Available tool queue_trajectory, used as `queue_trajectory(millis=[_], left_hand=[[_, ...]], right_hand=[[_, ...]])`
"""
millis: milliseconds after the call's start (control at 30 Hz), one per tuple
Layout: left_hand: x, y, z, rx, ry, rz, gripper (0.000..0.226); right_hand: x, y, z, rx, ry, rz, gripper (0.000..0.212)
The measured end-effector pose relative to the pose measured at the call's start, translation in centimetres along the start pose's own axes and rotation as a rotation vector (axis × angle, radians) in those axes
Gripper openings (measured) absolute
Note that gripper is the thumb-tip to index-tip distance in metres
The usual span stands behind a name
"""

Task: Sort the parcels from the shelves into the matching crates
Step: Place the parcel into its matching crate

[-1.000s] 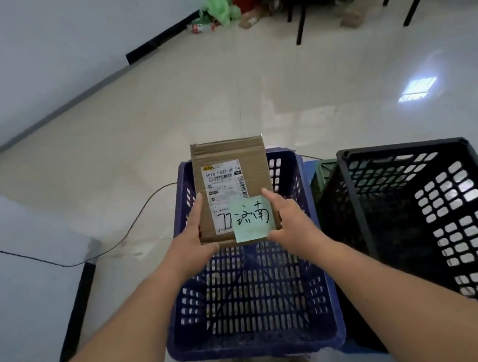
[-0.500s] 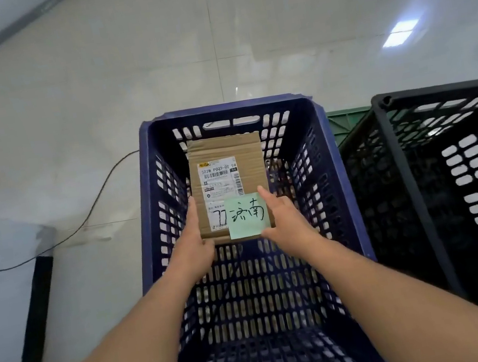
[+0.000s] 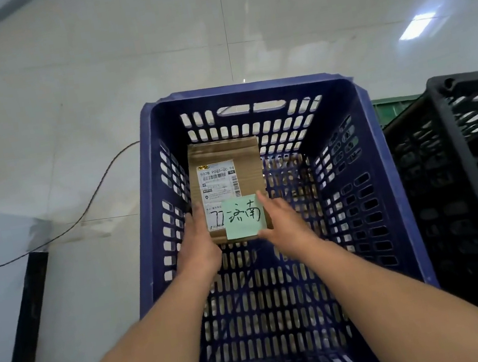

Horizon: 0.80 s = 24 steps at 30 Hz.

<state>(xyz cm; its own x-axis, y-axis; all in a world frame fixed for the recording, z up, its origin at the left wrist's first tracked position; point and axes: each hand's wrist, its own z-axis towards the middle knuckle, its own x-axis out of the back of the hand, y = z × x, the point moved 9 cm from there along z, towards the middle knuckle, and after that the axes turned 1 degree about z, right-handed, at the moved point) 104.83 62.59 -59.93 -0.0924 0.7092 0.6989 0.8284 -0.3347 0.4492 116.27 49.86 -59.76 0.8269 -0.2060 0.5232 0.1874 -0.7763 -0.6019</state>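
The cardboard parcel [image 3: 224,164] sat flat inside the blue crate [image 3: 248,90], held between both hands at its near end, label side up. A white shipping label [image 3: 218,181] covered the middle of its top, and a green sticky note [image 3: 243,216] with handwritten characters lay over the near right corner, just by the right thumb. The left hand [image 3: 199,243] gripped the near left corner, its thumb laid along the left edge and its fingers hidden under the box. The right hand [image 3: 282,224] held the near right corner, thumb against the near edge below the note and forefinger stretched along the right side; the other fingers were out of sight beneath. Both hands were only partly closed, just enough to clasp the box. Whether the parcel touched the crate's slotted bottom could not be told. Both forearms reached down over the crate's near wall. To the right of the right hand, beyond the blue wall, stood a black crate [image 3: 452,115], with a strip of a green crate [image 3: 392,108] showing behind it. Left of the left hand, outside the crate, a thin cable [image 3: 94,203] trailed across the pale tiled floor [image 3: 62,99]
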Motion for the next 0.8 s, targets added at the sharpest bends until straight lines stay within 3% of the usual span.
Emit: queue_trajectory(millis=[233, 367, 600, 800], left_hand=[[-0.3, 0.2, -0.4, 0.043, 0.033, 0.22, 0.089], [0.3, 1.8, -2.6, 0.008, 0.02, 0.398, 0.079], [5.0, 4.1, -11.4, -0.082, 0.008, 0.41, 0.066], [10.2, 5.7, -21.8, 0.005, 0.148, 0.455, 0.075]], right_hand=[[-0.7, 0.3, 1.0, 0.039, 0.028, -0.071, 0.082], [-0.1, -0.8, -0.5, 0.025, 0.022, -0.272, 0.088], [4.3, -5.3, -9.5, 0.059, 0.067, -0.445, 0.046], [7.0, -12.9, -18.7, 0.336, 0.075, -0.653, 0.042]])
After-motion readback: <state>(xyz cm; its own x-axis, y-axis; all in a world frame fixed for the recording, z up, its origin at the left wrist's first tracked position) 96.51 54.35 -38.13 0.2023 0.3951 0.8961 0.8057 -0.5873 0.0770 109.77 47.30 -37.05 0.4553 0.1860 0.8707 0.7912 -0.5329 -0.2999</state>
